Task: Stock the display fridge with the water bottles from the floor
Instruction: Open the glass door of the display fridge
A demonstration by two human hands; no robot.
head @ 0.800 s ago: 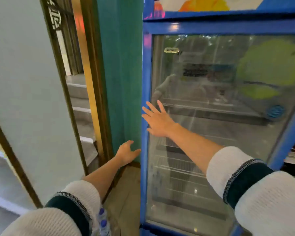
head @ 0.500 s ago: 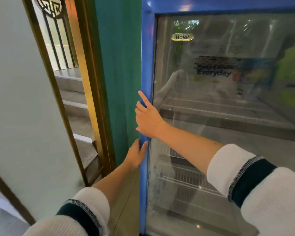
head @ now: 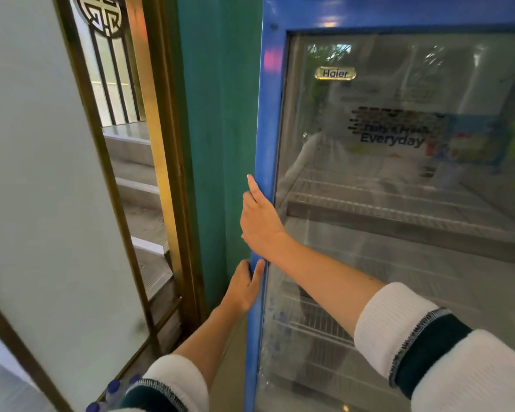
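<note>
Both hands hook the blue door frame (head: pixel 263 120) of the display fridge, right hand (head: pixel 259 224) above left hand (head: pixel 244 288), fingers curled around its edge, likely to pull it open. Water bottles (head: pixel 113 392) wait on the floor below.

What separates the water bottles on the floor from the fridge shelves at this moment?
The blue-framed glass fridge door is shut in front of the white wire shelves. Both hands grip its left edge, left hand below right hand. The blue-capped water bottles sit at bottom left, untouched.
</note>
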